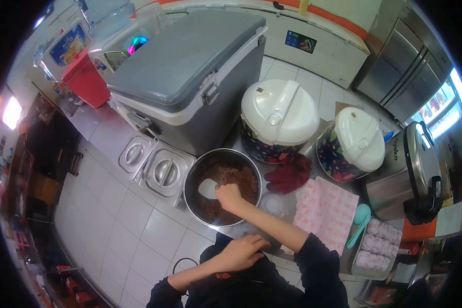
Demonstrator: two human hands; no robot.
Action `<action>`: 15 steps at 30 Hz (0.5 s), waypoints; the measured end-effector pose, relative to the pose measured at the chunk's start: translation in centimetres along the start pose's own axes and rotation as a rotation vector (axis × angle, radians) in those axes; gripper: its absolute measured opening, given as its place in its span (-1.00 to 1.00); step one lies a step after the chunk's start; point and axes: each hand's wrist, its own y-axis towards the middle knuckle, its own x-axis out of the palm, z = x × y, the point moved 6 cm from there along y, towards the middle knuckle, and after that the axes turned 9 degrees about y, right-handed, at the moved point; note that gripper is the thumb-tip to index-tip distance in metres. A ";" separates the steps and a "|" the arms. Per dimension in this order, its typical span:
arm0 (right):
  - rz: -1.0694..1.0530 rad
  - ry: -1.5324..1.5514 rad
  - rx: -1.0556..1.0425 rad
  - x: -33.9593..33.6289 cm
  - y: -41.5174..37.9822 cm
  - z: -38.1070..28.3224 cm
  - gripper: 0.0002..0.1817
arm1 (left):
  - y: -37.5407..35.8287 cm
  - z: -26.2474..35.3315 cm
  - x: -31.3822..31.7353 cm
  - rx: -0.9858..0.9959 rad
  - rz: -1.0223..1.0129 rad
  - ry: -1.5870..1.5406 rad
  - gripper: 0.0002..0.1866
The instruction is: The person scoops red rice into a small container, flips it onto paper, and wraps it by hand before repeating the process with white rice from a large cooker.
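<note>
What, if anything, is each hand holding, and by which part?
The right hand holds a white utensil by its right-side end, any handle hidden in the grip; the left hand appears to hold nothing.

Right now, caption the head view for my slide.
Right hand holds a white utensil in a pot of brown food, beside two lidded steel containers.

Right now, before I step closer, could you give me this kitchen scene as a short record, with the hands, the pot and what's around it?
Right hand: gripping a white hand tool
Tool position: inside the round pot
Pot contents: reddish-brown food
Left hand: outside the pot, near the body, no tool visible
Left of pot: two lidded metal pans
Beyond pot: grey cooler box, white-lidded containers
Right of pot: dark red cloth item, pink-patterned paper, turquoise utensil, wrapped packets
</note>
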 end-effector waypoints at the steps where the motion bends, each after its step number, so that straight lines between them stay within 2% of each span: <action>1: 0.008 -0.007 0.025 -0.1 0.1 0.1 -0.68 | -0.2 -0.7 -4.2 -0.019 0.062 -0.170 -0.77; 2: 0.016 -0.017 0.048 -0.4 0.2 0.4 -0.67 | -0.3 -2.3 -7.2 -0.037 0.125 -0.342 -0.78; 3: 0.010 -0.022 0.057 -1.3 0.0 0.9 -0.67 | -1.1 -5.1 -9.4 -0.140 0.335 -0.293 -0.80; 4: 0.039 -0.004 0.029 -3.1 -0.2 1.1 -0.70 | -1.8 -8.2 -11.0 -0.305 0.387 -0.272 -0.80; 5: 0.068 0.018 0.003 -5.1 -0.6 1.1 -0.72 | -2.6 -10.8 -12.2 -0.282 0.520 -0.129 -0.78; 6: 0.103 -0.007 0.002 -7.0 -1.2 1.4 -0.76 | -3.4 -12.8 -12.7 -0.411 0.512 -0.065 -0.70; 7: 0.140 -0.034 0.001 -9.2 -1.6 1.2 -0.79 | -3.7 -13.8 -12.5 -0.405 0.507 -0.068 -0.70; 9: 0.140 -0.228 0.163 -13.7 -2.6 0.0 -0.84 | -4.5 -16.1 -11.4 -0.435 0.588 -0.023 -0.60; 10: 0.095 -0.330 0.162 -14.9 -2.9 -0.9 -0.89 | -4.2 -16.9 -10.5 -0.437 0.586 -0.070 -0.51; 11: 0.088 -0.330 0.163 -14.5 -2.5 -1.3 -0.89 | -3.5 -17.6 -9.7 -0.441 0.583 -0.076 -0.51; 13: -0.077 -0.545 0.247 -12.5 -2.0 -1.6 -0.87 | -2.0 -19.1 -8.8 -0.438 0.710 -0.114 -0.46; 14: -0.071 -0.711 0.316 -10.1 -1.6 -0.9 -0.86 | -1.4 -19.7 -8.1 -0.415 0.714 -0.117 -0.37; 15: -0.077 -0.716 0.319 -9.2 -1.3 -1.7 -0.86 | -1.0 -19.9 -7.5 -0.414 0.714 -0.124 -0.37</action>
